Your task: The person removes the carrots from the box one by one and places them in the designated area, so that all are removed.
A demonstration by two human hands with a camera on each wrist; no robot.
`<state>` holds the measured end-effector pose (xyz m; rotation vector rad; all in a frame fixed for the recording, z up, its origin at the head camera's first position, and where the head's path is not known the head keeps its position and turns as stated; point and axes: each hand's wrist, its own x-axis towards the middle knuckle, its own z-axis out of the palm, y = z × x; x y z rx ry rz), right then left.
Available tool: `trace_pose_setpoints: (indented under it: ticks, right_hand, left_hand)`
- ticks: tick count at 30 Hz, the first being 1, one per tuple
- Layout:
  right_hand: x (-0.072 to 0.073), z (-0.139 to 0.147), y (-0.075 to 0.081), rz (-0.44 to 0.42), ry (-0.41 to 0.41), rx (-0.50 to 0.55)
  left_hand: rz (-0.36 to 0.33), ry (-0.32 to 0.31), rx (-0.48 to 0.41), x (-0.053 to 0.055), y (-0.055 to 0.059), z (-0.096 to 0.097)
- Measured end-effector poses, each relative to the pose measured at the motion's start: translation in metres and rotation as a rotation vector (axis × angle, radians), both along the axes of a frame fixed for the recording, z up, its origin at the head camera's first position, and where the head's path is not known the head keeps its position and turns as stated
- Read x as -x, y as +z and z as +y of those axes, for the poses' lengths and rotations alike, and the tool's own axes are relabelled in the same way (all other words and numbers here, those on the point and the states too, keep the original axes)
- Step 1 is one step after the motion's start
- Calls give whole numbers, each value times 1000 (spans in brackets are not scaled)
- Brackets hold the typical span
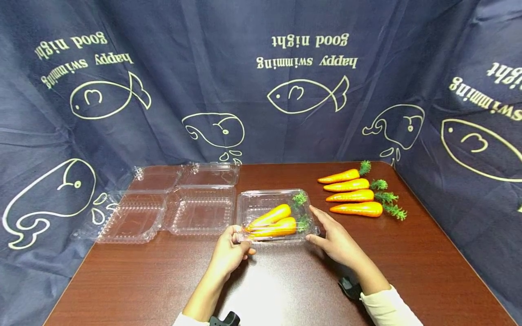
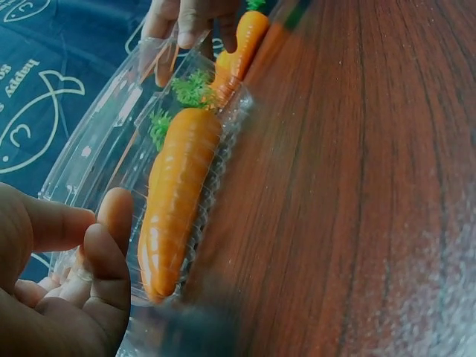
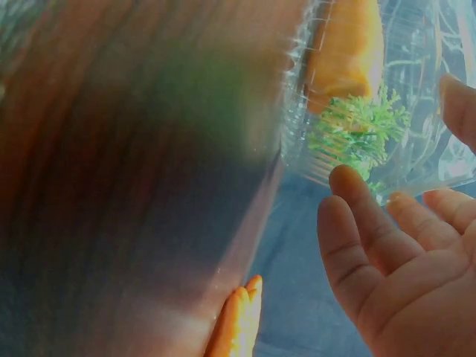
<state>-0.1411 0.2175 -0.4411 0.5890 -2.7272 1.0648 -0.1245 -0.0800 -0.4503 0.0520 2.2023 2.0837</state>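
Observation:
A clear plastic clamshell box sits at the middle of the table with its lid over the base. Inside lie two orange carrots with green tops toward the right. My left hand pinches the rim at the box's near left corner, its fingers curled. At the right side, my right hand has its fingers extended against the box's wall and near corner. The right wrist view shows those fingers loosely spread beside a carrot's green top. One carrot shows lengthwise through plastic in the left wrist view.
Two more clear clamshell boxes, one next to the middle box and another farther left, stand with lids raised back. Several carrots lie in a column at the right. A dark blue printed curtain surrounds the brown table.

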Motion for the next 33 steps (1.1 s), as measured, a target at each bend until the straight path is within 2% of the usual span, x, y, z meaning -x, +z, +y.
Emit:
trace_pose_setpoints:
  ticks: [6, 11, 18, 24, 28, 33]
  right_hand:
    - [-2, 2, -3, -10, 0, 3]
    - [-2, 3, -4, -4, -3, 15]
    - [0, 1, -2, 5, 5, 28]
    - [1, 0, -2, 10, -5, 17]
    - [2, -2, -2, 8, -1, 30]
    - [2, -3, -2, 13, 8, 29]
  left_hand:
    - [-2, -21, 59, -3, -2, -1]
    - [-15, -38, 101, -2, -2, -3]
    - [3, -30, 160, 0, 2, -4]
    - [9, -29, 138, 1, 2, -4]
    - [51, -2, 145, 2, 1, -5]
    - [122, 15, 232, 1, -1, -7]
